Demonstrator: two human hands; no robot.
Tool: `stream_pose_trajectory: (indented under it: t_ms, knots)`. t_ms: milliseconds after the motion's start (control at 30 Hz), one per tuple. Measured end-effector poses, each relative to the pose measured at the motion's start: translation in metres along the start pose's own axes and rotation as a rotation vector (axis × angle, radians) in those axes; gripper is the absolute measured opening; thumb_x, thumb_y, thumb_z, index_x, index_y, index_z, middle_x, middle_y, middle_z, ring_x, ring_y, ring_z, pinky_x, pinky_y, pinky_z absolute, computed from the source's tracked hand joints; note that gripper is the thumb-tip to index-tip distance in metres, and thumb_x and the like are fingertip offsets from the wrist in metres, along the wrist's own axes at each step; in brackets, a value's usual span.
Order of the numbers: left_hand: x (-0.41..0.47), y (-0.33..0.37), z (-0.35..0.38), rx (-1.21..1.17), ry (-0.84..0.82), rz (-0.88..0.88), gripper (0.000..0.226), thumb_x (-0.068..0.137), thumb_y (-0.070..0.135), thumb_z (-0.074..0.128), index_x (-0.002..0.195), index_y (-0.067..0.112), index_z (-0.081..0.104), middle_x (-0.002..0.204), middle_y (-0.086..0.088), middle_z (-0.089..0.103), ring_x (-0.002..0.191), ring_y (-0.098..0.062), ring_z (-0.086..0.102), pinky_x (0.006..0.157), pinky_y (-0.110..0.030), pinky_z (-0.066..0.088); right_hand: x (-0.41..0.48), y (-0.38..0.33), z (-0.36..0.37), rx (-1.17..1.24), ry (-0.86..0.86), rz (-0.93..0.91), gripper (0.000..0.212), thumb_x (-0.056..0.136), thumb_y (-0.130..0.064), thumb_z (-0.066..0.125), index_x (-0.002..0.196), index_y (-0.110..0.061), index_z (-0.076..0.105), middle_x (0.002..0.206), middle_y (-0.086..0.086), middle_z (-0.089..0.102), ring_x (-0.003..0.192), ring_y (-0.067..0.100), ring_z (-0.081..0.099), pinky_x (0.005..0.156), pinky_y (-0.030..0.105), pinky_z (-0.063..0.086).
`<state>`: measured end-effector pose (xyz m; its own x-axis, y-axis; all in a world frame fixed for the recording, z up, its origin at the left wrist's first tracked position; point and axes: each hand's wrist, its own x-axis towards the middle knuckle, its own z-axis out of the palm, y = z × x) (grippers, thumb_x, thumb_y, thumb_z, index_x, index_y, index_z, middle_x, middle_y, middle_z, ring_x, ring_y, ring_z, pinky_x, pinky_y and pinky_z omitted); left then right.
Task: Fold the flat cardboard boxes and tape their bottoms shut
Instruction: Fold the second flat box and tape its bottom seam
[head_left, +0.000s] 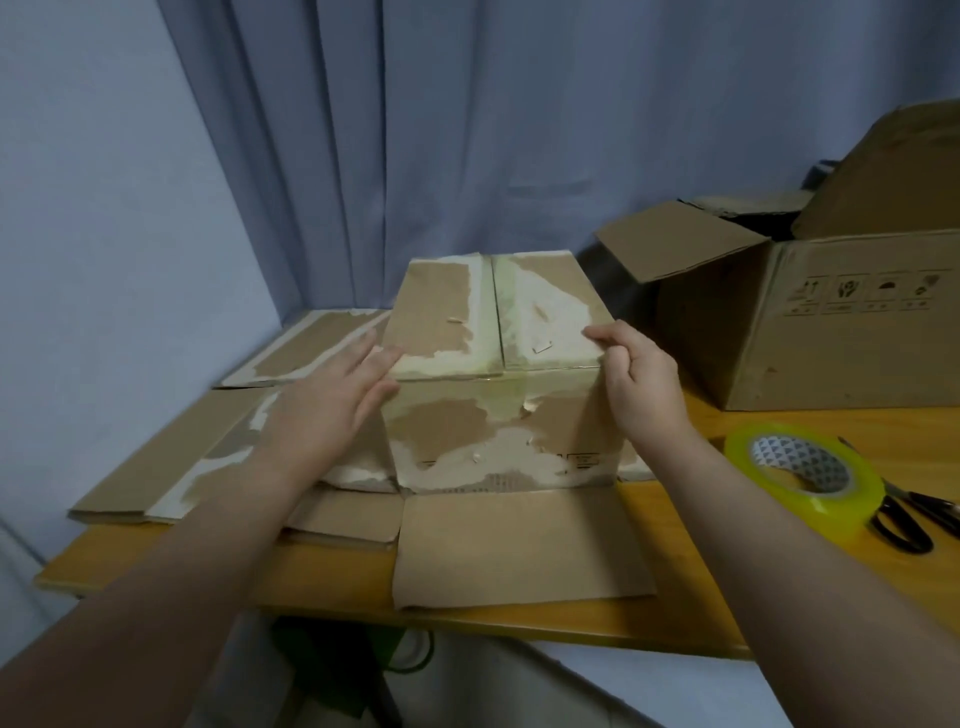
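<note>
A worn cardboard box (493, 415) stands upside down at the middle of the wooden table (675, 613), its two bottom flaps folded shut on top with a tape strip along the seam. Its lower flap lies flat toward me. My left hand (332, 400) rests with straight fingers against the box's left top corner. My right hand (639, 374) has curled fingers, its thumb and fingers pinching the box's right top edge. A yellow-green tape roll (810, 478) lies on the table at the right.
Flat cardboard boxes (171, 467) lie stacked at the left, partly under the box. A large open carton (841, 322) stands at the back right. Black scissors (914, 519) lie beside the tape roll. A curtain hangs behind the table.
</note>
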<state>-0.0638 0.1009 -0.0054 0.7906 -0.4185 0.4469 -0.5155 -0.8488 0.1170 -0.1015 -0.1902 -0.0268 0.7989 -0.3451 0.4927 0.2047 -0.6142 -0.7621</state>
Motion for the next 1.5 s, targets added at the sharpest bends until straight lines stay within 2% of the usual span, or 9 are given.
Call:
stream_pose_trajectory:
  t_ms: [133, 233, 400, 533, 700, 900, 1233, 1367, 1500]
  knots:
    - [-0.019, -0.011, -0.023, -0.226, -0.130, -0.001, 0.055, 0.077, 0.072, 0.046, 0.127, 0.072, 0.024, 0.145, 0.009, 0.044, 0.108, -0.019, 0.060, 0.098, -0.039, 0.045, -0.011, -0.006, -0.002, 0.176, 0.048, 0.093, 0.035, 0.102, -0.020, 0.033, 0.136, -0.023, 0.041, 0.122, -0.010, 0.046, 0.111, 0.008, 0.043, 0.087, 0.023, 0.039]
    - [-0.031, -0.006, -0.037, -0.084, -0.107, 0.197, 0.069, 0.081, 0.055, 0.059, 0.140, 0.050, 0.024, 0.145, 0.016, 0.035, 0.124, -0.013, 0.050, 0.102, -0.034, 0.043, -0.016, -0.003, -0.010, 0.388, 0.130, 0.215, 0.035, 0.100, -0.022, 0.041, 0.134, -0.026, 0.044, 0.120, -0.011, 0.045, 0.108, 0.007, 0.043, 0.081, 0.019, 0.037]
    - [-0.035, -0.006, -0.035, -0.024, 0.075, 0.336, 0.038, 0.089, 0.035, 0.059, 0.126, 0.036, 0.054, 0.127, -0.010, 0.053, 0.113, -0.028, 0.052, 0.093, -0.042, 0.046, -0.021, -0.005, -0.006, 0.512, 0.174, 0.309, 0.027, 0.095, -0.031, 0.052, 0.121, -0.025, 0.057, 0.109, -0.011, 0.056, 0.114, 0.017, 0.050, 0.086, 0.029, 0.038]
    - [-0.028, -0.004, -0.033, 0.039, 0.003, 0.420, 0.038, 0.086, 0.050, 0.050, 0.115, 0.027, 0.061, 0.132, -0.009, 0.055, 0.123, -0.032, 0.051, 0.106, -0.054, 0.033, -0.019, -0.020, 0.006, 0.423, 0.072, 0.426, 0.076, 0.089, -0.039, 0.062, 0.149, -0.030, 0.017, 0.146, -0.002, 0.033, 0.131, 0.020, 0.034, 0.104, 0.034, 0.025]
    - [-0.033, 0.046, -0.019, -0.039, 0.105, 0.442, 0.038, 0.084, 0.047, 0.052, 0.102, 0.016, 0.065, 0.105, 0.000, 0.067, 0.101, -0.014, 0.055, 0.091, -0.031, 0.043, -0.028, -0.045, 0.028, 0.512, -0.067, 0.339, 0.120, 0.062, -0.039, 0.072, 0.150, -0.034, -0.011, 0.161, -0.002, 0.004, 0.145, 0.023, 0.016, 0.116, 0.047, 0.023]
    - [-0.008, 0.074, 0.002, -0.185, 0.200, 0.113, 0.028, 0.093, 0.020, 0.058, 0.118, 0.010, 0.051, 0.118, -0.003, 0.050, 0.110, -0.018, 0.048, 0.086, -0.022, 0.033, -0.039, -0.064, 0.059, 0.261, -0.104, 0.198, 0.046, 0.094, -0.045, 0.046, 0.137, -0.029, 0.048, 0.149, 0.007, 0.031, 0.136, 0.028, 0.032, 0.111, 0.049, 0.032]
    - [-0.001, -0.040, -0.028, 0.129, 0.053, -0.240, 0.054, 0.093, 0.043, 0.052, 0.143, 0.027, 0.039, 0.139, -0.017, 0.043, 0.128, -0.036, 0.038, 0.106, -0.042, 0.030, -0.029, -0.019, 0.013, 0.044, -0.019, -0.048, 0.011, 0.096, -0.034, 0.051, 0.102, -0.031, 0.060, 0.108, -0.007, 0.062, 0.101, 0.014, 0.057, 0.084, 0.032, 0.048]
    - [-0.025, -0.023, -0.023, -0.108, 0.058, -0.143, 0.054, 0.091, 0.040, 0.057, 0.142, 0.027, 0.041, 0.130, -0.010, 0.051, 0.115, -0.027, 0.050, 0.093, -0.036, 0.042, 0.001, -0.019, -0.001, -0.168, 0.023, 0.182, 0.025, 0.100, -0.033, 0.042, 0.119, -0.028, 0.059, 0.123, 0.003, 0.055, 0.115, 0.024, 0.047, 0.094, 0.042, 0.043]
    - [-0.049, 0.011, -0.010, -0.131, 0.216, -0.095, 0.050, 0.091, 0.041, 0.055, 0.136, 0.021, 0.046, 0.112, 0.000, 0.039, 0.102, -0.016, 0.043, 0.082, -0.027, 0.037, 0.011, -0.070, 0.008, -0.339, -0.312, 0.285, 0.057, 0.099, -0.056, 0.025, 0.140, -0.023, 0.045, 0.148, 0.015, 0.036, 0.138, 0.035, 0.026, 0.112, 0.053, 0.023]
